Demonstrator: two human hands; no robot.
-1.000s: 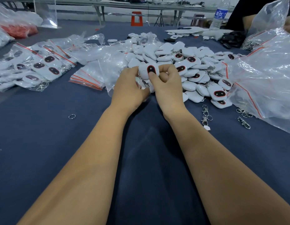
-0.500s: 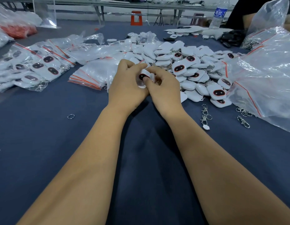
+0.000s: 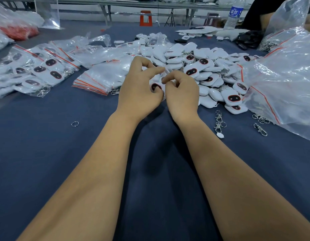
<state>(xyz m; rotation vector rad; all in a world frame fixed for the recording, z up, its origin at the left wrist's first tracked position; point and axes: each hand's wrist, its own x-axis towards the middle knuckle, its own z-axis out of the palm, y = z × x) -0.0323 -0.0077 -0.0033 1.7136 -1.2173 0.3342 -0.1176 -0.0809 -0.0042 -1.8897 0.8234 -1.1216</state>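
Observation:
My left hand (image 3: pixel 139 91) and my right hand (image 3: pixel 182 92) meet over the blue table, close in front of a heap of white keychain charms (image 3: pixel 208 70). Between them is a small clear zip bag (image 3: pixel 165 72) holding one white charm with a dark oval face (image 3: pixel 156 86). Both hands pinch the bag's top edge, thumb against forefinger, with the other fingers curled. The charm shows low between the two palms; most of the bag is hidden by my fingers.
Bagged charms (image 3: pixel 37 73) lie at the left, beside a stack of flat red-striped zip bags (image 3: pixel 97 80). Large clear bags (image 3: pixel 288 80) crowd the right edge. Loose metal clasps (image 3: pixel 219 122) and a split ring (image 3: pixel 74 123) lie on the cloth. A water bottle (image 3: pixel 235 13) stands far right.
The charm I held bare a second ago now sits inside the clear bag. My fingers have moved up from the charm to the bag's top edge.

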